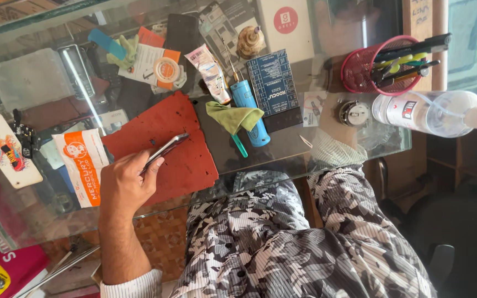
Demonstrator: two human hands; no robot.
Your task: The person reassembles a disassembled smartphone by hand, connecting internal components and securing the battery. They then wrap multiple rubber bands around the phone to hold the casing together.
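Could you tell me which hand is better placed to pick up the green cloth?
Probably the right: the left hand is busy gripping the slim dark phone over the red mat, while the right arm's striped cuff lies nearer the crumpled green cloth; its hand is hidden.

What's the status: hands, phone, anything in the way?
Left hand grips phone edge-up over red mat. Right hand out of view. Green cloth lies beside mat, apart.

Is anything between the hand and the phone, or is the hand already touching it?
Nothing is between them. The left hand already holds the phone by its edge, tilted above the red mat. The right hand is out of view.
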